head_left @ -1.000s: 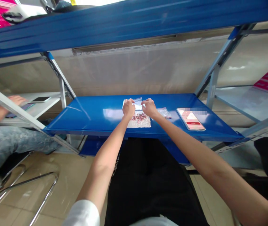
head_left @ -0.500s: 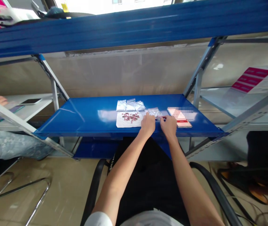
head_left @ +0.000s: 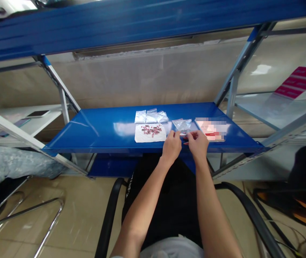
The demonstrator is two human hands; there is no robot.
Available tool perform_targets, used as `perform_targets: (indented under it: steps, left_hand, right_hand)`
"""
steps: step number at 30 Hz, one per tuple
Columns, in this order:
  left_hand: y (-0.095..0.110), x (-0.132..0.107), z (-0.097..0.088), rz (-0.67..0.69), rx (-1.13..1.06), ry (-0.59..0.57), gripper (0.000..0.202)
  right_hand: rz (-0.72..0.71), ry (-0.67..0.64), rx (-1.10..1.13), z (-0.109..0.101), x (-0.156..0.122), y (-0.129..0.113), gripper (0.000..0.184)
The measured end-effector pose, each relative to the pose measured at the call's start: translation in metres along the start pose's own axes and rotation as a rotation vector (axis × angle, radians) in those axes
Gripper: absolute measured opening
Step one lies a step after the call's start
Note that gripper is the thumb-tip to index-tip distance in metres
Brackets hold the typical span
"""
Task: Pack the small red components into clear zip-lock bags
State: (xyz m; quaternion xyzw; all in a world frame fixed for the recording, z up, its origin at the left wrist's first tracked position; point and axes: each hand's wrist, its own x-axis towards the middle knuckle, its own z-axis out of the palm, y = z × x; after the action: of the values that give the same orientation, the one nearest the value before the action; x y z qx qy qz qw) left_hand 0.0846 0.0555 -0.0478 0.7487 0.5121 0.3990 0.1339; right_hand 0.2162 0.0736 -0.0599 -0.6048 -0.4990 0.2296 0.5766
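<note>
My left hand [head_left: 172, 145] is closed, its fingertips pinched at the near side of a small clear plastic bag [head_left: 183, 125]. Across from it, my right hand [head_left: 198, 143] has thumb and forefinger together at the same bag's near edge. The exact grip is partly hidden by the fingers. To the left of my hands lies a white cloth or tissue [head_left: 139, 138], with several small reddish-brown pieces [head_left: 152, 130] scattered on it. Behind the cloth, several filled clear zip bags [head_left: 151, 115] lie in a row.
A pinkish booklet or box [head_left: 210, 134], partly blurred out, lies right of my hands on the blue shelf [head_left: 101, 129]. A blue beam [head_left: 142, 25] crosses above. Phones [head_left: 38, 114] lie on the left-hand shelf; pink-and-white boxes [head_left: 300, 82] stand on the right. A person sits at the left.
The view has tilted down and shifted slightly. My hands have drawn a little nearer to me relative to the clear bags, staying close together. The cloth and its pieces look unchanged.
</note>
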Motion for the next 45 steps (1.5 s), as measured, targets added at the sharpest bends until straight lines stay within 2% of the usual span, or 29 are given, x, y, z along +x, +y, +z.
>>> perform_targets:
  steps: [3,7,15,21,25,31,37,42,45]
  left_hand:
    - [-0.004,-0.001,0.0,-0.005,-0.115,0.115,0.03]
    - [-0.007,0.004,0.0,-0.074,-0.243,0.217,0.031]
    - [-0.003,0.003,-0.006,-0.219,-0.489,0.188,0.054]
    - [-0.003,-0.025,-0.014,-0.347,-0.877,0.185,0.061]
    - [-0.002,-0.041,-0.023,-0.373,-0.93,0.162,0.053]
    - [-0.005,-0.041,-0.042,-0.475,-0.897,0.126,0.049]
    - [-0.009,-0.043,-0.064,-0.483,-0.85,-0.043,0.034]
    - [-0.004,-0.042,-0.077,-0.545,-1.003,-0.113,0.028]
    - [0.0,-0.041,-0.083,-0.522,-1.147,-0.138,0.028]
  right_hand:
    - [0.054,-0.032,0.239,-0.004,-0.008,0.0,0.035]
    - [0.048,-0.159,0.365,-0.014,-0.009,0.001,0.044]
    - [0.162,-0.436,0.556,-0.038,-0.012,-0.006,0.041]
    - [0.331,-0.623,0.545,-0.052,-0.017,-0.012,0.046]
    - [0.32,-0.627,0.533,-0.051,-0.018,-0.02,0.038]
    - [0.217,-0.59,0.514,-0.038,-0.023,-0.03,0.031]
    - [0.108,-0.441,0.375,-0.027,-0.023,-0.037,0.033]
    - [0.034,-0.338,0.262,-0.016,-0.023,-0.043,0.038]
    - [0.036,-0.366,0.244,-0.008,-0.026,-0.047,0.038]
